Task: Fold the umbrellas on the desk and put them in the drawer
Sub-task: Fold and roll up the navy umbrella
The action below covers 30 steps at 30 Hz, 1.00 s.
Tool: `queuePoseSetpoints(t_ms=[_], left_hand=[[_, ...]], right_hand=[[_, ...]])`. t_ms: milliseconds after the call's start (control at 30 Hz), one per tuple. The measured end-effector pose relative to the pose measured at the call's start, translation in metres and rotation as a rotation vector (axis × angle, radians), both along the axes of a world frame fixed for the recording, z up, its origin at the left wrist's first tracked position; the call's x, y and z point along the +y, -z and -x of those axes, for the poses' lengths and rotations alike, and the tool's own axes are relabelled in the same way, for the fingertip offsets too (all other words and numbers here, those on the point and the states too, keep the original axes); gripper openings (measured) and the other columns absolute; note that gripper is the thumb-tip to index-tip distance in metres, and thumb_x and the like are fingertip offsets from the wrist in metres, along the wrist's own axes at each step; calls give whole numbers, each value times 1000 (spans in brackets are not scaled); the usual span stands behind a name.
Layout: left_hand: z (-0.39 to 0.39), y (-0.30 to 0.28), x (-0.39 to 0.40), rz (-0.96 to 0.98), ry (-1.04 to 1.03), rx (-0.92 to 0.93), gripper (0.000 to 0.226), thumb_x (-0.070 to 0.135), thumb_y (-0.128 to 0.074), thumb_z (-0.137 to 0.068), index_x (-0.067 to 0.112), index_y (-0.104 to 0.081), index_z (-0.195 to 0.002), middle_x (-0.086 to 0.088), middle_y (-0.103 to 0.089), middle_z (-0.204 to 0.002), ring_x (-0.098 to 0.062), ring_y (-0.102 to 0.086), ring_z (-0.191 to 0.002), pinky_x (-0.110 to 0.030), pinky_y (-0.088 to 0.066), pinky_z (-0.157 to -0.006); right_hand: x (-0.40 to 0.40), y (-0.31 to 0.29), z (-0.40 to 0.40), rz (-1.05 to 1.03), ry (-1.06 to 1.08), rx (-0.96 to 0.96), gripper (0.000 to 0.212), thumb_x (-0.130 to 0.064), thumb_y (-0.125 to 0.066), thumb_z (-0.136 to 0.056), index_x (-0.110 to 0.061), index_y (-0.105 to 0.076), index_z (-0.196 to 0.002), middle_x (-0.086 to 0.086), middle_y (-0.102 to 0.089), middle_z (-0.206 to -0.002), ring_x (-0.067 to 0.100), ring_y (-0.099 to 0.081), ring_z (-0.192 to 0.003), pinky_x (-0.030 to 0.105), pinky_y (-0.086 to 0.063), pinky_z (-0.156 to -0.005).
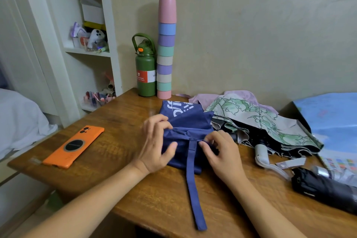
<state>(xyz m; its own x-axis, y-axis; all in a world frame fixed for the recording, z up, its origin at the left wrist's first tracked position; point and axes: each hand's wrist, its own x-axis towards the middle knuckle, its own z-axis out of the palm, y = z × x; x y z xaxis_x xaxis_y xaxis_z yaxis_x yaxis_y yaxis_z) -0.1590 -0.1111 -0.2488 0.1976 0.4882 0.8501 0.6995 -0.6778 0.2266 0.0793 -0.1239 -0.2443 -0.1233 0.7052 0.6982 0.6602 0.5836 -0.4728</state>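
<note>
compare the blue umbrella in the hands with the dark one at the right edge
The blue umbrella is loose, its strap trailing toward the desk edge; the dark umbrella is bundled tight. Both hands, left hand and right hand, pinch the blue one; nothing touches the dark one. Both lie on the desk.

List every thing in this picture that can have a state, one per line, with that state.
Navy umbrella: gathered, strap loose.
Left hand: gripping its fabric.
Right hand: pinching its fabric.
Floral umbrella: collapsed, unfolded.
Black umbrella: rolled up.
Green bottle: upright, lid closed.
Cups: stacked.
Orange phone: face down.
</note>
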Motion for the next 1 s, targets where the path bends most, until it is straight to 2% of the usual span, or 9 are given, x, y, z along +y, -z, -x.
queuePoseSetpoints(t_ms=[67,167,300,367,467,633,767,867,1000], left_hand=[[-3,2,-3,-37,-16,127,45,40,-64,-79,16,-57,-115,-5,-53,-127,-22,-49,-122,-32,-30,-107],[-4,2,2,4,-59,117,34,33,-69,-78,18,-66,-108,2,-58,-118,-19,-55,-115,-28,-29,-105],[-4,4,6,-6,-57,75,10,23,-64,-84,21,-67,-93,10,-60,-101,-14,-60,-101,-29,-32,-97],[-4,3,6,-5,-34,60,6,22,-61,-86,19,-65,-90,11,-61,-96,-14,-62,-96,-31,-34,-95],[-4,2,5,-4,-7,56,6,21,-58,-88,17,-63,-88,10,-61,-94,-14,-62,-93,-35,-38,-94],[-4,-3,0,8,38,42,4,17,-57,-85,13,-58,-86,5,-58,-93,-16,-58,-91,-28,-35,-91],[-5,-4,-3,2,34,23,8,18,-53,-89,12,-56,-86,3,-59,-93,-19,-59,-91,-29,-35,-90],[-3,-5,-3,22,64,12,17,23,-45,-94,13,-57,-88,5,-60,-92,-18,-60,-89,-37,-40,-89],[6,-3,3,228,235,-202,42,26,-33,-102,8,-69,-88,4,-73,-91,-15,-70,-90,-37,-50,-88]], right_hand=[[-3,-3,-1,-36,-15,29,21,-22,-72,-90,-23,-53,-83,-12,-50,-83,11,-50,-83,27,-40,-75],[-7,-9,1,-99,-53,49,21,-16,-71,-91,-19,-51,-85,-10,-50,-84,16,-50,-82,31,-42,-74],[-12,-9,5,-105,-95,61,17,-19,-69,-91,-22,-52,-88,-11,-53,-83,14,-52,-79,36,-45,-73],[-12,-9,6,-53,-125,61,17,-24,-70,-91,-25,-53,-95,-12,-56,-88,12,-55,-82,36,-47,-75],[-11,-8,5,-8,-182,-55,25,-35,-71,-89,-28,-61,-111,-14,-57,-94,9,-56,-88,35,-47,-80],[-9,-4,7,-56,-176,-112,11,-33,-66,-90,-23,-62,-91,-12,-52,-87,13,-50,-83,40,-46,-75],[-9,-5,9,-69,-153,-85,10,-29,-63,-90,-20,-61,-90,-11,-54,-90,14,-53,-84,37,-47,-76],[-12,-7,8,-47,-171,-83,8,-25,-64,-89,-21,-56,-89,-10,-52,-88,15,-51,-83,39,-47,-76],[-16,-11,7,22,-321,-116,11,-17,-63,-85,-18,-52,-85,-5,-57,-90,21,-54,-88,43,-47,-79]])
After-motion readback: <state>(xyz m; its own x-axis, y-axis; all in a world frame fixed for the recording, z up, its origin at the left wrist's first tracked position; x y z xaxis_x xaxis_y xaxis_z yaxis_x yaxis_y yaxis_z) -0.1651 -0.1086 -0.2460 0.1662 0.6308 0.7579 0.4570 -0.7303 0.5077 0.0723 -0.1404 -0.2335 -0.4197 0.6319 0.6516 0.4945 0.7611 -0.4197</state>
